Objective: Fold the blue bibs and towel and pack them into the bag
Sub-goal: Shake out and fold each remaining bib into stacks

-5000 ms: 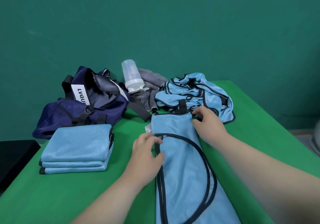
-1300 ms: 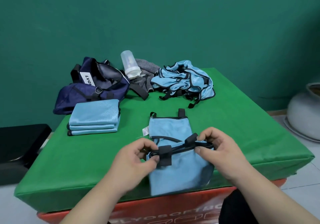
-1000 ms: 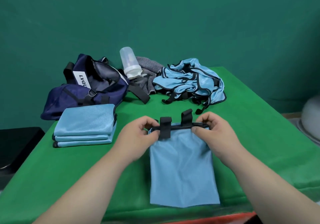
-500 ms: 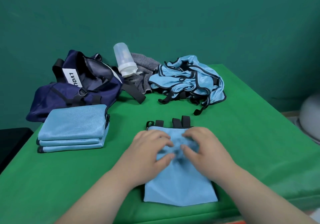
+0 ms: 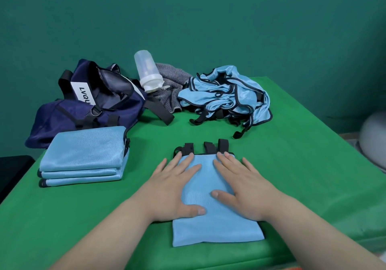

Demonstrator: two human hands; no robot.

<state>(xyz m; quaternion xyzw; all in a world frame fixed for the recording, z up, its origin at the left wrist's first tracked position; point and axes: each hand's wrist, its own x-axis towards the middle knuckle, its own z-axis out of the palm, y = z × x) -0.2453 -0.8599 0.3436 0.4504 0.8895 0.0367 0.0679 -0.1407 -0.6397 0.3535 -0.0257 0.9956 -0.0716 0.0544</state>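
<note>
A folded light-blue bib [image 5: 215,228] with black straps at its far edge lies near the front of the green table [image 5: 302,165]. My left hand [image 5: 175,188] and my right hand [image 5: 242,184] press flat on it, fingers straight and spread. A stack of folded blue bibs [image 5: 83,157] sits to the left. A heap of unfolded blue bibs [image 5: 227,96] lies at the back right. The open navy bag [image 5: 87,104] rests at the back left.
A clear plastic bottle [image 5: 147,71] leans on a grey striped cloth [image 5: 169,86] between the bag and the heap. A black object [image 5: 12,169] stands left of the table, and a pale rounded vessel [image 5: 373,140] right of it.
Over the last seconds the long bib was folded in half, its straps brought to the far edge. Both hands moved from bunched at its centre to spread flat on it.
</note>
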